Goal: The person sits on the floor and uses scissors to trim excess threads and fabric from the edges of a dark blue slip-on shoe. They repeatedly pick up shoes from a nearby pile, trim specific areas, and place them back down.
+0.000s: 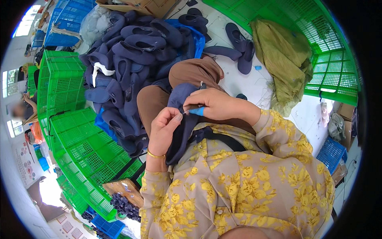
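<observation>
Latticed plastic crates (93, 147) flank curled fingers (173, 124) over a cloth shoe (183, 137).

The handled shoe (179, 140) and piled slip-ons (137, 52) were navy, the trousers (187, 73) brown, the blouse (209, 169) floral, yellow on beige, the finger wrap (197, 111) blue, the mesh crates (85, 153) green.
</observation>
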Available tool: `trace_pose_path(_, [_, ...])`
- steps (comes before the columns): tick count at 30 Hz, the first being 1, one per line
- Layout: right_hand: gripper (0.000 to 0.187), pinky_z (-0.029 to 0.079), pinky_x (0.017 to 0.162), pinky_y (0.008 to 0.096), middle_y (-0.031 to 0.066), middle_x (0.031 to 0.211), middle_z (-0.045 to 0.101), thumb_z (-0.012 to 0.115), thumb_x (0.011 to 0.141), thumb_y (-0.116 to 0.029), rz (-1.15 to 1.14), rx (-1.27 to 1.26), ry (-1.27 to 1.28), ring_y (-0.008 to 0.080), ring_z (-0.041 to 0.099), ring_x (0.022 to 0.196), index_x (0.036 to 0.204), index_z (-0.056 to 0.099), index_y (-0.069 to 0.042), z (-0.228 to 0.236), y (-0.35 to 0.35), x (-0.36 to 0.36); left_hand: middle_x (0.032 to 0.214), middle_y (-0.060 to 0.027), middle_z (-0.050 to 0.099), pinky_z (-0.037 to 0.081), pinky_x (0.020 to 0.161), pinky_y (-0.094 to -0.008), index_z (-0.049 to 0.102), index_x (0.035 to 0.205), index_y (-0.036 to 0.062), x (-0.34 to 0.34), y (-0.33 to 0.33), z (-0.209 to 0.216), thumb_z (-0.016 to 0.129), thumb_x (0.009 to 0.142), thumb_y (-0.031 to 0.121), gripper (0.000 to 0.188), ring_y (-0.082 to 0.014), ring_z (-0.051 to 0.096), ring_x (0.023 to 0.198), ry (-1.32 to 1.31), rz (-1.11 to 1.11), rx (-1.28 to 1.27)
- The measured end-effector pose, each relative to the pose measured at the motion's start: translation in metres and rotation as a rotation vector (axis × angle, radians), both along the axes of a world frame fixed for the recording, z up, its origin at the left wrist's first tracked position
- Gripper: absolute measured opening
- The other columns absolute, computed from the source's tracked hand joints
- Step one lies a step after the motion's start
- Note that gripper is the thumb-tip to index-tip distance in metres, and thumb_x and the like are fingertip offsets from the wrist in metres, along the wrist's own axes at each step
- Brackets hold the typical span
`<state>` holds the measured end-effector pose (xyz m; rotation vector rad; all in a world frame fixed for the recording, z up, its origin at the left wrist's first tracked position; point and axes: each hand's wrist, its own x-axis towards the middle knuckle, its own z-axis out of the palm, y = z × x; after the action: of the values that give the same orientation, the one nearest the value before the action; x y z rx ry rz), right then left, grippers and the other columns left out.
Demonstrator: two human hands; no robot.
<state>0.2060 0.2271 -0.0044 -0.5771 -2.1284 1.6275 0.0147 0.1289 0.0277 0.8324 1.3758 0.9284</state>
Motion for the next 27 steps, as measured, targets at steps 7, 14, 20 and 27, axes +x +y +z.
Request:
trace_pose_path(7, [0.017, 0.044, 0.066, 0.0426, 0.0115, 0.081, 0.06, 0.058, 0.073, -0.008, -0.062, 0.132, -0.171, 0.0335, 0.059, 0.08, 0.089, 0.061, -0.006, 0.009, -0.011, 0.003, 0.079, 0.0041, 0.057, 0.041, 0.066, -0.0176, 0.063, 0.089, 0.0006, 0.003, -0.002, 0.002, 0.062, 0.088, 0.005, 0.005, -0.0031, 0.049, 0.072, 0.046, -0.002, 0.021])
trace_pose_path(14, [0.014, 0.044, 0.066, 0.043, 0.0123, 0.081, 0.06, 0.059, 0.073, -0.01, -0.042, 0.121, -0.177, 0.0341, 0.059, 0.078, 0.086, 0.061, -0.005, 0.012, -0.006, 0.005, 0.079, 0.0037, 0.058, 0.042, 0.066, -0.0186, 0.063, 0.088, 0.0, 0.005, -0.004, -0.004, 0.064, 0.087, 0.005, 0.005, -0.0034, 0.05, 0.071, 0.216, 0.004, 0.075])
trace_pose_path(20, [0.016, 0.044, 0.069, 0.0437, 0.0125, 0.083, 0.061, 0.058, 0.074, -0.007, -0.021, 0.146, -0.157, 0.0342, 0.059, 0.081, 0.089, 0.063, -0.007, 0.011, -0.004, 0.011, 0.079, -0.0027, 0.055, 0.042, 0.063, -0.0222, 0.063, 0.087, 0.0001, 0.011, -0.003, 0.012, 0.066, 0.083, 0.003, 0.006, -0.0099, 0.052, 0.067, 0.547, -0.08, 0.289])
trace_pose_path(27, [0.028, 0.047, 0.076, 0.0412, 0.0112, 0.09, 0.063, 0.057, 0.075, -0.004, 0.049, 0.177, -0.164, 0.0331, 0.06, 0.09, 0.1, 0.066, -0.011, 0.014, 0.007, 0.019, 0.092, -0.0099, 0.058, 0.049, 0.069, -0.0313, 0.062, 0.087, 0.0012, 0.027, 0.004, 0.029, 0.064, 0.079, -0.001, 0.008, -0.0267, 0.059, 0.076, 0.816, -0.21, 0.569])
